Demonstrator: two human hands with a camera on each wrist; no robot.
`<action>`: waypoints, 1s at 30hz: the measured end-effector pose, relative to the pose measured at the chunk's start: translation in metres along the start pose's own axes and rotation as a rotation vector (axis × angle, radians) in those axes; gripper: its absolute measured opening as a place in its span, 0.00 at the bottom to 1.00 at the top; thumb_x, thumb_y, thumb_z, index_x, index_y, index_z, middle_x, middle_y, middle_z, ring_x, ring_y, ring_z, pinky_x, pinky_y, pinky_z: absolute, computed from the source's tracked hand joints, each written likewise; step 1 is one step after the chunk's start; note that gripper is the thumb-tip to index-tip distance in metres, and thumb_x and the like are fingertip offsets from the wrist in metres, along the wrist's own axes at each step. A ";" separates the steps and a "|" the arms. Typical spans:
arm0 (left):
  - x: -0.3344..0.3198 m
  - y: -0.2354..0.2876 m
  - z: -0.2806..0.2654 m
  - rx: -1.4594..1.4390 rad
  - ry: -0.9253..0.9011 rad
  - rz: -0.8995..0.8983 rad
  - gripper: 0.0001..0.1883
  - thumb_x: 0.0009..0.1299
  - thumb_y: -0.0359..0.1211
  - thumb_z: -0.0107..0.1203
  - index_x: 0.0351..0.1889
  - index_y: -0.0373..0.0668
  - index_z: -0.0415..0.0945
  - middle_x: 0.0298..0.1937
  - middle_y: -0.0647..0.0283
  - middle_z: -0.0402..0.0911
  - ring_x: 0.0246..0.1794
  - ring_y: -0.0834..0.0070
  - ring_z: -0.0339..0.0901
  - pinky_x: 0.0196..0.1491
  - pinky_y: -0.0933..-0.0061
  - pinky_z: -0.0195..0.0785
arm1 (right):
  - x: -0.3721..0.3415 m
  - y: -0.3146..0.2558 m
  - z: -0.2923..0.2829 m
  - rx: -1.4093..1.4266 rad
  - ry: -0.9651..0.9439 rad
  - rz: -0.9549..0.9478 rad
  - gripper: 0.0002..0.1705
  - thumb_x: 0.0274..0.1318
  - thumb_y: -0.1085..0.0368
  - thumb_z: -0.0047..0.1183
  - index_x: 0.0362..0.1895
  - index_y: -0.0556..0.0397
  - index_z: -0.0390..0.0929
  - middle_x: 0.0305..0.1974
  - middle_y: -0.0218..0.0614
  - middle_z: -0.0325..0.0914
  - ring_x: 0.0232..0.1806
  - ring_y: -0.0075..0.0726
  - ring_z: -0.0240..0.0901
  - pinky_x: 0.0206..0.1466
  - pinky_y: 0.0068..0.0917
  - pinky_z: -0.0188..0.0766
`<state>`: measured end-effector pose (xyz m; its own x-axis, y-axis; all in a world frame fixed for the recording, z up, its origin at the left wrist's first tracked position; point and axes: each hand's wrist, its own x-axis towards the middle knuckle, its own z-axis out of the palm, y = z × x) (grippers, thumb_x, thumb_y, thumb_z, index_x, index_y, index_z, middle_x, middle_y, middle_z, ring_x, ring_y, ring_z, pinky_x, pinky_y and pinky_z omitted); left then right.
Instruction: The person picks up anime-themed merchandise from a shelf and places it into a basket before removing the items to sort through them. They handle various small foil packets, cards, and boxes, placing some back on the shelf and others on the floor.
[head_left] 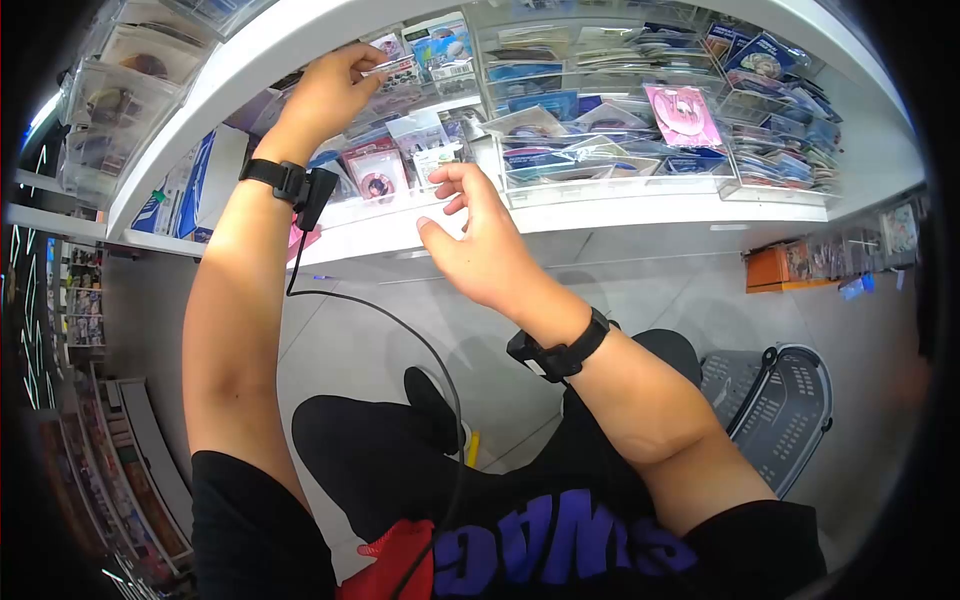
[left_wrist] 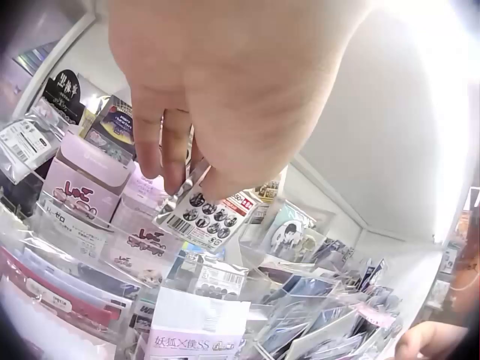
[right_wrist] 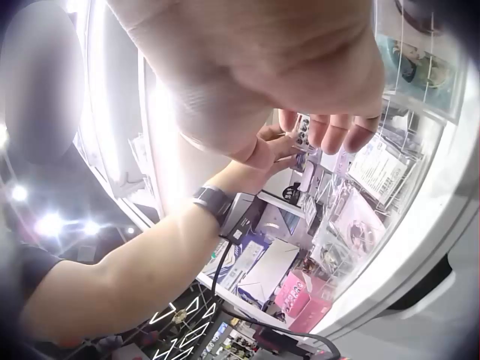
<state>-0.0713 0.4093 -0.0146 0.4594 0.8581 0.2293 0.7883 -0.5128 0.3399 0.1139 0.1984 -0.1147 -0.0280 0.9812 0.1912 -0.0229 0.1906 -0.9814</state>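
Note:
My left hand (head_left: pixel 330 95) reaches into the upper left of the shelf and pinches a clear-wrapped packet (left_wrist: pixel 208 217) between thumb and fingers; the packet has rows of round black-and-white pictures and a barcode. Pink boxes (left_wrist: pixel 86 176) stand beside and below it in the left wrist view. My right hand (head_left: pixel 478 240) hovers before the shelf's front edge with its fingers loosely bent, holding nothing. Near its fingertips stand a white packet (head_left: pixel 437 160) and a pink-framed packet with a character picture (head_left: pixel 377 172).
Clear trays (head_left: pixel 610 185) full of flat packets fill the shelf's middle and right, with a pink card (head_left: pixel 683 116) on top. The white shelf edge (head_left: pixel 400 235) runs across the front. A grey basket (head_left: pixel 785 415) stands on the floor at right, an orange box (head_left: pixel 775 270) beyond it.

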 end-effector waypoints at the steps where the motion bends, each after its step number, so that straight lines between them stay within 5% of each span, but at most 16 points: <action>1: -0.001 -0.001 0.002 0.020 -0.008 0.003 0.17 0.76 0.34 0.67 0.58 0.36 0.84 0.49 0.58 0.91 0.46 0.71 0.86 0.54 0.68 0.78 | 0.000 0.000 0.000 0.011 -0.007 0.011 0.29 0.62 0.66 0.64 0.65 0.49 0.68 0.57 0.43 0.71 0.54 0.42 0.70 0.49 0.37 0.77; 4: 0.001 -0.008 0.008 0.038 -0.044 0.030 0.15 0.77 0.33 0.65 0.58 0.35 0.84 0.48 0.56 0.91 0.45 0.70 0.86 0.54 0.66 0.79 | 0.000 0.000 0.001 0.024 -0.018 0.030 0.29 0.63 0.67 0.65 0.66 0.49 0.70 0.55 0.37 0.73 0.51 0.31 0.70 0.46 0.29 0.73; 9: 0.001 -0.013 0.015 0.062 -0.144 0.033 0.14 0.79 0.30 0.61 0.59 0.40 0.84 0.49 0.57 0.91 0.47 0.66 0.87 0.55 0.65 0.79 | -0.001 0.003 0.003 0.037 -0.052 -0.002 0.26 0.63 0.65 0.64 0.62 0.50 0.70 0.52 0.40 0.73 0.50 0.40 0.73 0.49 0.38 0.78; 14: 0.002 -0.012 0.018 0.167 -0.226 0.055 0.16 0.78 0.26 0.52 0.61 0.39 0.83 0.52 0.47 0.90 0.52 0.51 0.87 0.58 0.58 0.78 | -0.002 -0.001 0.002 0.003 -0.093 0.019 0.24 0.63 0.64 0.64 0.61 0.51 0.72 0.51 0.40 0.74 0.49 0.39 0.74 0.49 0.37 0.78; 18: 0.001 -0.014 0.021 0.198 -0.189 0.167 0.21 0.69 0.22 0.52 0.60 0.37 0.84 0.59 0.46 0.86 0.62 0.50 0.82 0.64 0.59 0.75 | -0.003 -0.002 0.002 0.000 -0.110 0.023 0.23 0.64 0.63 0.64 0.60 0.51 0.72 0.51 0.40 0.74 0.49 0.39 0.73 0.49 0.37 0.78; 30: -0.008 -0.006 0.018 0.299 -0.099 0.216 0.22 0.69 0.25 0.54 0.61 0.38 0.83 0.59 0.49 0.84 0.61 0.51 0.82 0.65 0.57 0.76 | -0.003 -0.007 0.002 0.010 -0.157 0.072 0.21 0.66 0.62 0.63 0.59 0.50 0.73 0.50 0.39 0.75 0.48 0.39 0.74 0.51 0.37 0.77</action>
<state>-0.0723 0.4058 -0.0352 0.6540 0.7365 0.1729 0.7467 -0.6651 0.0089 0.1122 0.1944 -0.1086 -0.1854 0.9751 0.1216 -0.0253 0.1190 -0.9926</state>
